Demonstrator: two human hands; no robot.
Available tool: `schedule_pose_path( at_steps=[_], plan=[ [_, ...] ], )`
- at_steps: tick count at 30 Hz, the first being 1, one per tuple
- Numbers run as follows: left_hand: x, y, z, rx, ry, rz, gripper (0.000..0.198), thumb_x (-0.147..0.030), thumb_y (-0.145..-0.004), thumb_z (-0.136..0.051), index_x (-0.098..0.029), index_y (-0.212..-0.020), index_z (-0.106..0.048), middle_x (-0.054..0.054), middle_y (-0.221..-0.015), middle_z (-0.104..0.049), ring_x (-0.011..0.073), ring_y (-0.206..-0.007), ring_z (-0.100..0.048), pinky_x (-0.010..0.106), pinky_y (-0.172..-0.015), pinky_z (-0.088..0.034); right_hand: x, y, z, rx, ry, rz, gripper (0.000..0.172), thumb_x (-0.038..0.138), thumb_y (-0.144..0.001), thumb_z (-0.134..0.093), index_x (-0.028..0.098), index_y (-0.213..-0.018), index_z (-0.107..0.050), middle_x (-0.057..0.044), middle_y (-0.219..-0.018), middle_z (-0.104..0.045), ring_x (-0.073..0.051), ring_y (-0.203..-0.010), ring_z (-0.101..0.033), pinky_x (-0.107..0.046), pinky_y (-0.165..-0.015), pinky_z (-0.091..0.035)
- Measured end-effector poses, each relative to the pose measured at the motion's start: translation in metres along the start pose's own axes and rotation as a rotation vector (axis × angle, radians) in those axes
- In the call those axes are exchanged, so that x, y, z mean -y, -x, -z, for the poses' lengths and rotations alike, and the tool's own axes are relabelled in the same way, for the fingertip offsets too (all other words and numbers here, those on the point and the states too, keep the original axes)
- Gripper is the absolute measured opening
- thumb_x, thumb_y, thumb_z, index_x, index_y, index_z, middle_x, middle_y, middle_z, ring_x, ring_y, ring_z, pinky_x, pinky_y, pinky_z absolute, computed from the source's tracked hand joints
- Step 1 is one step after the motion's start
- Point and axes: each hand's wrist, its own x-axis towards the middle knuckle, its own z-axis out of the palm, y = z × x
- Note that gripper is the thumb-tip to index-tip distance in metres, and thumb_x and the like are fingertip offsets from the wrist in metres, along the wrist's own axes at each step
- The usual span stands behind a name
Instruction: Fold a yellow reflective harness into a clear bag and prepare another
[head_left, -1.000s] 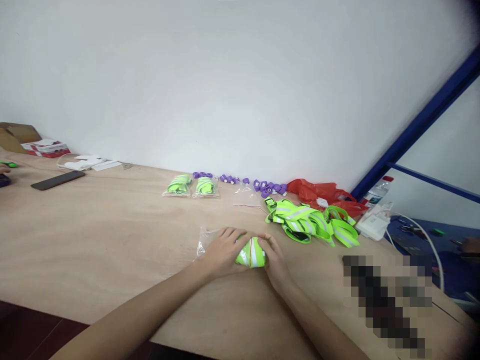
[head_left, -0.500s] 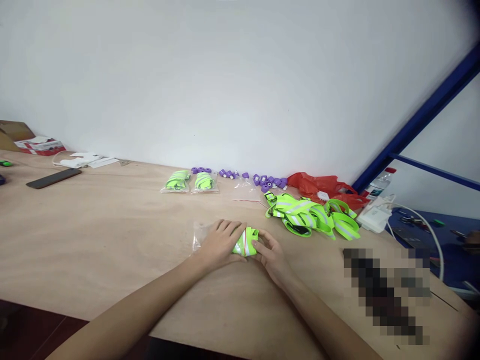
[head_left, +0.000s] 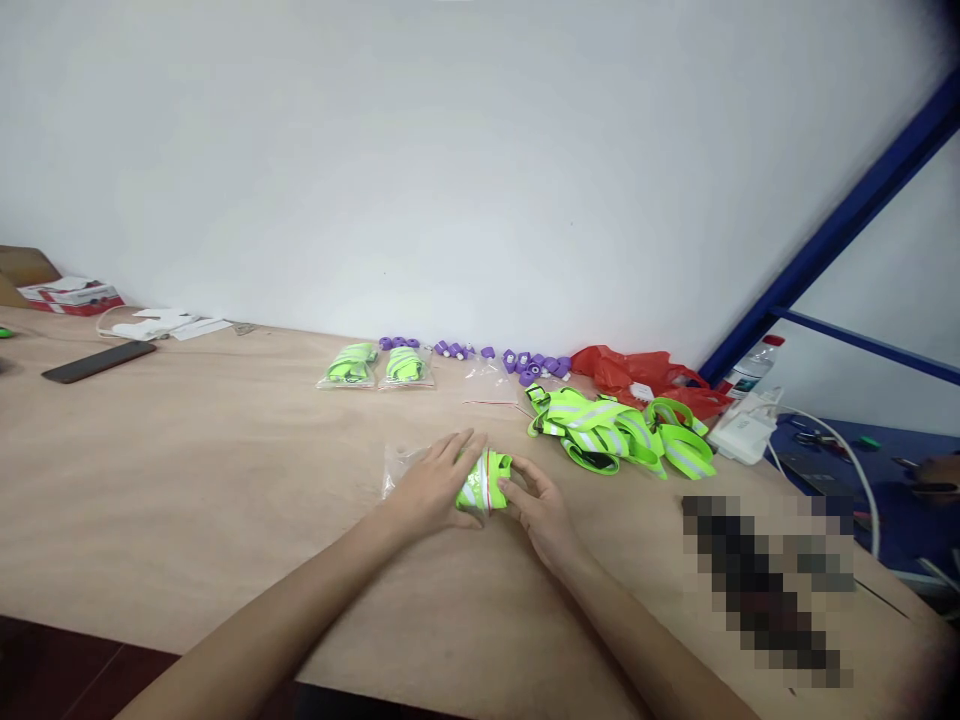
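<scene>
My left hand (head_left: 435,487) is wrapped over a clear zip bag (head_left: 395,470), thumb on the near side and fingers on the far side. Part of a folded neon-green reflective strap (head_left: 480,482) lies inside the bag; its right end sticks out past the red-lined opening. At that end, my right hand (head_left: 541,505) grips the strap between thumb and fingers. Farther back to the right lies a heap of similar green reflective straps (head_left: 615,425). Two packed bags of straps (head_left: 349,366) rest toward the wall, and a flat clear bag (head_left: 489,382) lies to their right.
Purple rolls (head_left: 529,365) line the wall beside a red plastic bag (head_left: 637,370). A white charger (head_left: 742,430) and a bottle (head_left: 754,365) stand at the right edge. To the left are a dark phone-like slab (head_left: 99,362), white papers (head_left: 169,324) and a box (head_left: 71,296).
My left hand has slid slightly left on the bag, uncovering a bit more of the strap. The right hand keeps its grip on the strap's end. The view has shifted a little.
</scene>
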Motion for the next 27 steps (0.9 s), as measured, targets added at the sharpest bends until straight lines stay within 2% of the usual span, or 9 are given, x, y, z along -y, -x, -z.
schedule_pose_path(
  at_steps=[4, 6, 8, 12, 19, 24, 27],
  plan=[
    [0.000, 0.000, 0.005, -0.003, -0.001, 0.051, 0.098, -0.050, -0.068, -0.084, -0.020, -0.147, -0.035, 0.017, -0.141, -0.054, 0.0358, -0.129, -0.051, 0.047, -0.105, -0.041, 0.001, 0.000, -0.003, -0.089, -0.010, 0.021, 0.063, 0.040, -0.058, -0.091, 0.025, -0.115, -0.067, -0.007, -0.133, -0.064, -0.030, -0.124, -0.057, -0.033, -0.080, -0.059],
    [-0.003, 0.000, 0.006, -0.009, -0.034, 0.047, 0.089, -0.051, -0.070, -0.083, -0.020, -0.142, -0.041, 0.015, -0.135, -0.059, 0.0352, -0.123, -0.055, 0.047, -0.103, -0.042, 0.002, 0.000, -0.004, -0.143, -0.048, 0.002, 0.073, 0.037, -0.055, -0.093, 0.027, -0.121, -0.062, -0.007, -0.131, -0.065, -0.029, -0.120, -0.060, -0.032, -0.074, -0.060],
    [-0.007, -0.001, 0.005, -0.026, -0.060, 0.046, 0.085, -0.054, -0.072, -0.081, -0.019, -0.140, -0.043, 0.015, -0.133, -0.060, 0.0346, -0.120, -0.056, 0.046, -0.101, -0.042, 0.003, 0.000, -0.005, -0.158, -0.080, -0.027, 0.074, 0.036, -0.053, -0.094, 0.026, -0.118, -0.062, -0.007, -0.123, -0.068, -0.027, -0.111, -0.064, -0.031, -0.071, -0.060],
    [-0.009, -0.002, 0.000, -0.057, -0.080, 0.029, 0.087, -0.058, -0.074, -0.079, -0.019, -0.142, -0.041, 0.015, -0.133, -0.060, 0.0331, -0.119, -0.056, 0.044, -0.101, -0.041, 0.005, 0.002, -0.007, -0.091, -0.081, -0.061, 0.058, 0.038, -0.053, -0.093, 0.022, -0.103, -0.067, -0.006, -0.112, -0.070, -0.023, -0.096, -0.067, -0.032, -0.069, -0.059],
    [-0.016, -0.002, 0.000, -0.059, -0.086, -0.024, 0.088, -0.058, -0.074, -0.079, -0.014, -0.140, -0.043, 0.015, -0.132, -0.061, 0.0326, -0.116, -0.056, 0.044, -0.098, -0.041, 0.001, 0.005, -0.008, 0.009, 0.017, -0.072, 0.038, 0.042, -0.058, -0.089, 0.018, -0.081, -0.069, -0.002, -0.086, -0.070, -0.017, -0.077, -0.061, -0.030, -0.067, -0.052],
    [-0.027, 0.000, 0.000, -0.056, -0.098, -0.096, 0.073, -0.052, -0.081, -0.075, -0.017, -0.138, -0.045, 0.012, -0.127, -0.063, 0.0304, -0.114, -0.056, 0.044, -0.095, -0.041, 0.007, 0.005, -0.006, 0.198, 0.222, -0.043, 0.023, 0.035, -0.065, -0.079, 0.017, -0.070, -0.067, 0.002, -0.069, -0.063, -0.013, -0.065, -0.051, -0.025, -0.062, -0.040],
    [-0.032, 0.000, -0.002, -0.064, -0.117, -0.126, 0.065, -0.048, -0.084, -0.073, -0.017, -0.135, -0.048, 0.011, -0.125, -0.064, 0.0295, -0.111, -0.057, 0.043, -0.092, -0.041, 0.011, 0.006, -0.004, 0.256, 0.315, -0.017, 0.016, 0.030, -0.067, -0.071, 0.017, -0.061, -0.063, 0.004, -0.061, -0.056, -0.012, -0.062, -0.045, -0.025, -0.060, -0.036]
  ],
)
